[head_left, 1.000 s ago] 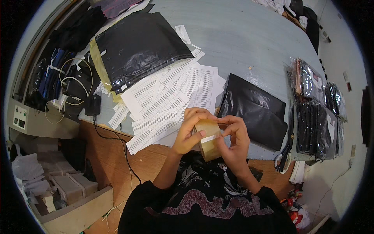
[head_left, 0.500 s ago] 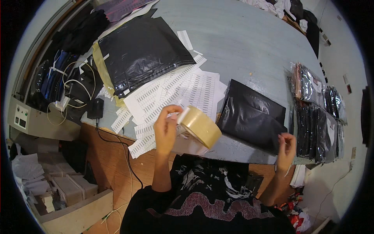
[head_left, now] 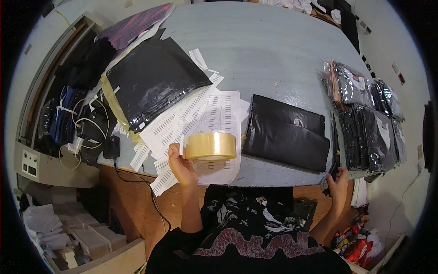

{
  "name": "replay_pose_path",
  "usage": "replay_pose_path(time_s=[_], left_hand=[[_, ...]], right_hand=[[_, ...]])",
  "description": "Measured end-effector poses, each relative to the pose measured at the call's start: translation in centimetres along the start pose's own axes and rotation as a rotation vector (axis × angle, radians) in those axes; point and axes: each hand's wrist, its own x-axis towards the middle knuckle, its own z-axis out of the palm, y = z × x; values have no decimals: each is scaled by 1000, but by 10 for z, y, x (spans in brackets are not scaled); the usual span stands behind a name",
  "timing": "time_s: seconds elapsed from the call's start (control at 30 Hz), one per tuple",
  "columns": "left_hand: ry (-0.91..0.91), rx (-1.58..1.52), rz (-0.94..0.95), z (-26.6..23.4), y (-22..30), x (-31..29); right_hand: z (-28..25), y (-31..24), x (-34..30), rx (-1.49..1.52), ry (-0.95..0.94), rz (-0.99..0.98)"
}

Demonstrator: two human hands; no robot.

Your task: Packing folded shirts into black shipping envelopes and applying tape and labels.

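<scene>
My left hand [head_left: 182, 168] grips a wide roll of clear yellowish packing tape [head_left: 211, 146], held above the printed sheets with its flat side tipped down. At the table's near right edge, the curled fingers of my right hand [head_left: 338, 181] are at the dark handles of a pair of scissors [head_left: 336, 148]. Their blades point away from me, beside a folded black plastic mailing bag [head_left: 287, 134]. That bag lies flat between the tape and the scissors, with its flap folded over. Printed label sheets [head_left: 219, 107] spread under and behind the tape.
A larger black plastic bag pile [head_left: 157, 82] rests on the sheets at the left. Clear-bagged folded garments [head_left: 365, 118] stand stacked at the right edge. A black adapter [head_left: 111, 147] with cables sits at the left edge, near a grey machine [head_left: 50, 164]. Boxes [head_left: 91, 239] fill a bin below.
The tape roll has moved left and turned level in my left hand. My right hand has left the folded bag's corner and come to the scissors' handles. The view has shifted slightly.
</scene>
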Motion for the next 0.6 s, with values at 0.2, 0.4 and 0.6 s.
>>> replay_pose_path(time_s=[0.2, 0.4, 0.6], left_hand=[[77, 65, 101, 36, 2, -27], [170, 111, 87, 39, 4, -47], [102, 170, 240, 31, -7, -56]], right_hand=[[-10, 22, -4, -11, -229, 14], [3, 47, 1, 159, -99, 100], [-15, 2, -28, 946, -383, 249]])
